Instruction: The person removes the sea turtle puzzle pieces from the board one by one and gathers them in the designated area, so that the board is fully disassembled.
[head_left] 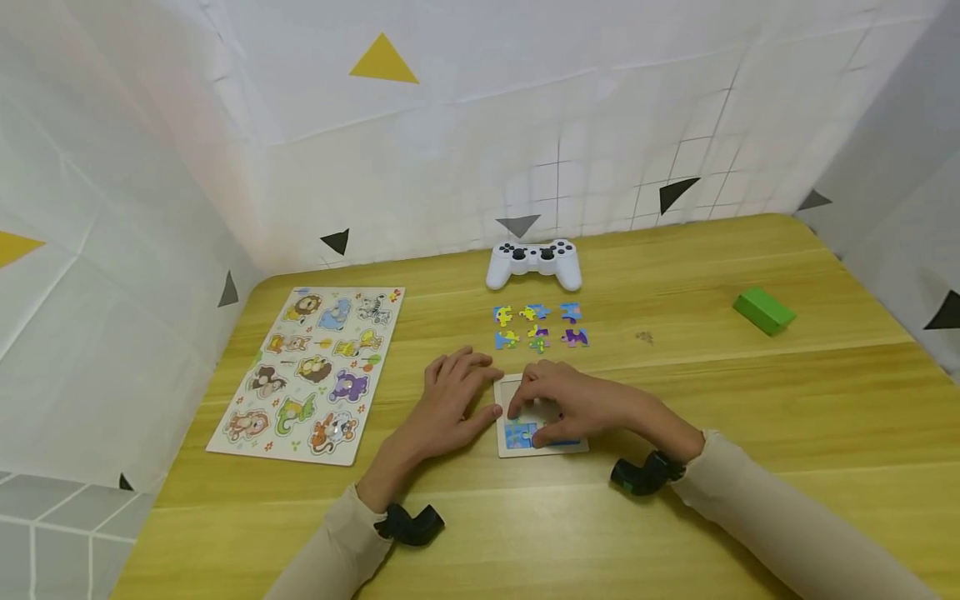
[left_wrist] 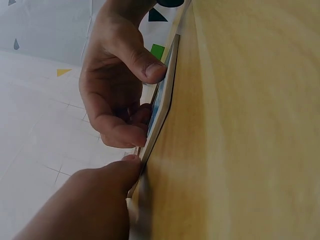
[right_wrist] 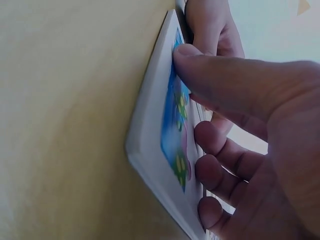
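Note:
A small square puzzle tray (head_left: 543,452) with a pale rim lies in front of me, blue pieces along its near side. My right hand (head_left: 573,400) is over it, thumb and index finger bent about a blue puzzle piece (head_left: 517,436) in the near left corner. In the right wrist view the thumb (right_wrist: 189,54) touches the picture surface; the other fingers curl above the tray. My left hand (head_left: 450,408) rests on the table at the left, fingers extended, with thumb and index tips at the tray's left rim. The right hand hides part of the tray.
Several loose puzzle pieces (head_left: 576,337) lie in two rows beyond the tray. Behind them sits a white game controller (head_left: 534,265). A large animal puzzle board (head_left: 307,375) lies at the left, and a green block (head_left: 764,311) at the right. White sheeting (head_left: 465,150) borders the table.

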